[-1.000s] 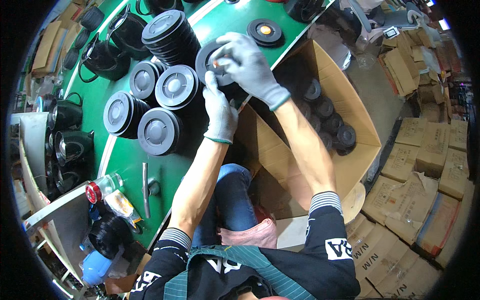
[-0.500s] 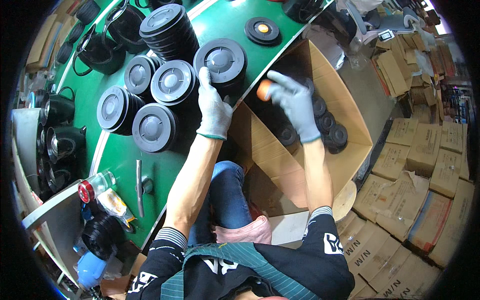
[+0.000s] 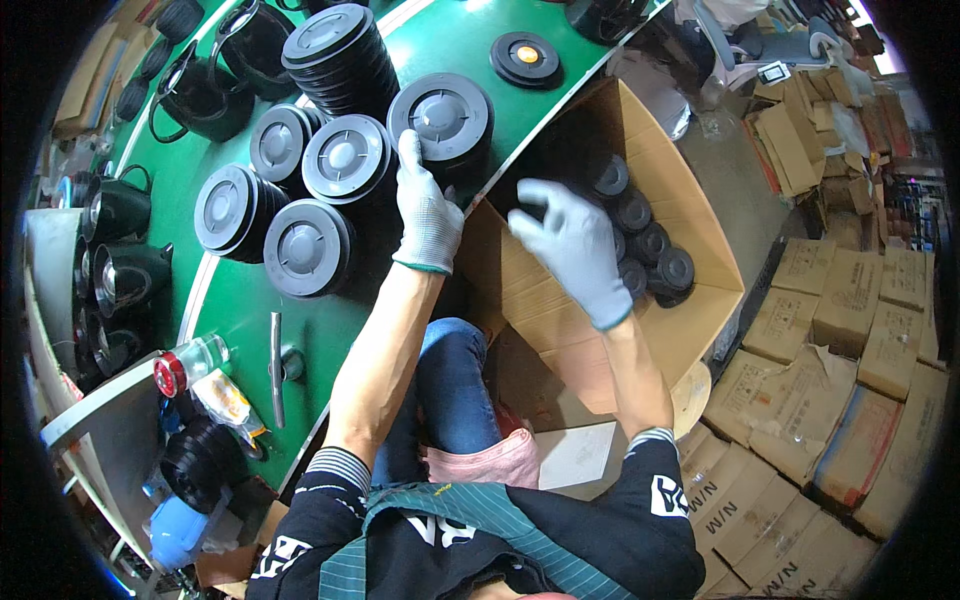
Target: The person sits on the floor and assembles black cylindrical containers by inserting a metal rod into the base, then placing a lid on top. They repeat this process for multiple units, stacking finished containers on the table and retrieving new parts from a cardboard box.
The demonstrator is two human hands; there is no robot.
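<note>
At 1 o'clock, the right hand (image 3: 575, 242) hangs over the carton (image 3: 545, 310), fingers parted, apparently empty. The left hand (image 3: 430, 218) touches a disc stack (image 3: 440, 113) at 12 o'clock, grip unclear. 6 stacks (image 3: 345, 158) already look plain-centred; 1 orange-centred disc (image 3: 525, 59) lies beyond.

Extends left forearm (image 3: 388, 345) up and slightly right, bare below the sleeve. Tips gloved left hand (image 3: 428, 218) a bit left at the wrist, with thumb stretched upward and other fingers mostly out of sight. Bends right arm, angling right forearm (image 3: 637, 380) up and left. Turns gloved right hand (image 3: 573, 240) further left, with fingers apart, loosely curled.
</note>
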